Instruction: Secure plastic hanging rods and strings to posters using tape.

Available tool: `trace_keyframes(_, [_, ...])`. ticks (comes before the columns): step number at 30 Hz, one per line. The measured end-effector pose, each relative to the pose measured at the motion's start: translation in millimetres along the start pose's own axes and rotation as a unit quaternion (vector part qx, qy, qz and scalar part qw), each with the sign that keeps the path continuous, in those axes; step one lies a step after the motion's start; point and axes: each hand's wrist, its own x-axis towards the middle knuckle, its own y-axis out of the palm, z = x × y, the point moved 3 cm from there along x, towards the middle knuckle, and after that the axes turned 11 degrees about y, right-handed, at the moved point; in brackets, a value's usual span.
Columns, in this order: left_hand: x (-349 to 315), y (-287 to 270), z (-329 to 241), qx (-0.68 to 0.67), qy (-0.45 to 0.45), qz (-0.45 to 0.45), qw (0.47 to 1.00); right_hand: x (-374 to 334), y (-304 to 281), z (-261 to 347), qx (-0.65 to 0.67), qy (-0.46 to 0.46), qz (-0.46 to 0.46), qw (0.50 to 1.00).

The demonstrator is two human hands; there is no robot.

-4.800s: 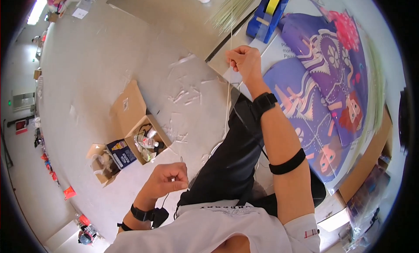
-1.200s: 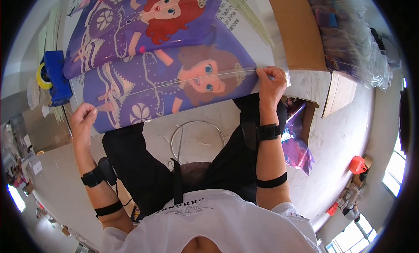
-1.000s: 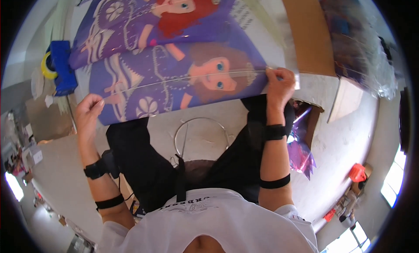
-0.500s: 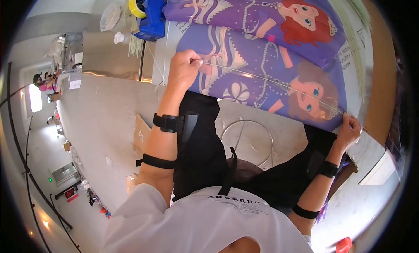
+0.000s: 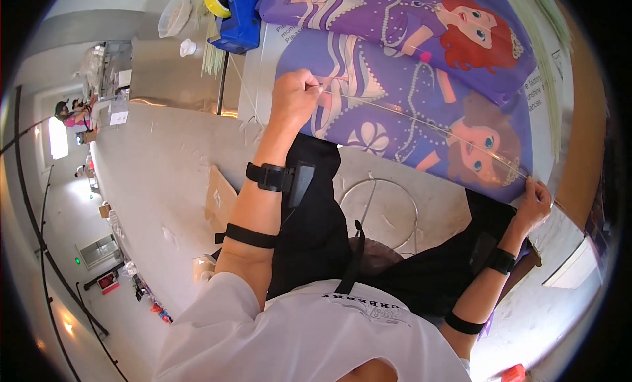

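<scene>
My left hand (image 5: 296, 100) is closed in a pinch on one end of a thin pale rod (image 5: 415, 119). At the other end, my right hand (image 5: 534, 205) pinches the rod near the sheet's right corner. The rod runs slantwise, nearly straight, over a glossy purple plastic sheet (image 5: 299, 58) printed with a princess figure. Beyond it lies a second purple part (image 5: 408, 33) with the same print, bunched and overlapping the first; I cannot tell whether the two are joined. Beneath them is a pale printed board (image 5: 266, 69).
A blue tape dispenser (image 5: 240, 26) with a yellow tape roll (image 5: 216, 1) stands at the far left, beside a white bowl (image 5: 174, 16). Thin pale strands (image 5: 552, 72) lie along the right edge. A metal hoop (image 5: 415, 214) is below, between my legs. People (image 5: 79, 115) sit far left.
The whole view has shifted slightly, so everything appears a little further right. Both hands keep their pinch on the rod over the sheet.
</scene>
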Motion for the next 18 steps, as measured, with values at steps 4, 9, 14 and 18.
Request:
trace_keyframes(4, [0, 0, 3, 0.033, -0.007, -0.035, 0.999, 1, 0, 0, -0.001, 0.002, 0.005, 1.000])
trace_keyframes(9, [6, -10, 10, 0.063, -0.079, 0.005, 0.995, 4, 0, -5, -0.008, 0.008, 0.010, 1.000])
trace_keyframes(14, [5, 0, 8, 0.057, -0.035, 0.029, 0.997, 7, 0, -9, 0.006, 0.018, 0.006, 1.000])
trace_keyframes(18, [-47, 24, -71, 0.186, 0.256, -0.010, 0.948, -3, -2, 12, 0.020, 0.006, -0.006, 1.000])
